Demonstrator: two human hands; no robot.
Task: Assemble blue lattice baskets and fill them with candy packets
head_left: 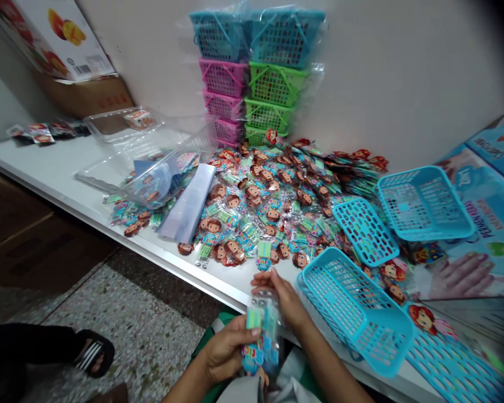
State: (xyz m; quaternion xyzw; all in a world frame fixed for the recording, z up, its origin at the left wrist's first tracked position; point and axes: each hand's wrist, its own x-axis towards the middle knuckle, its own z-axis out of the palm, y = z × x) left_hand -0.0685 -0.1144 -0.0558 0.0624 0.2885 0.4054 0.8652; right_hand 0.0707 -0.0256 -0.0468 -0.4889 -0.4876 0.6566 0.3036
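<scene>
While the left hand (225, 348) grips packets (269, 329) at 6 o'clock, thumb on top, the right hand (286, 296) curves, partly open, at their 12 o'clock end.

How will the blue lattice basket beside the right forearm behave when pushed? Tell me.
The blue lattice basket should feel light, its walls being mostly holes. It probably keeps its shape, given its thick plastic rim. Lying at the white table's front edge, it may slip off.
</scene>
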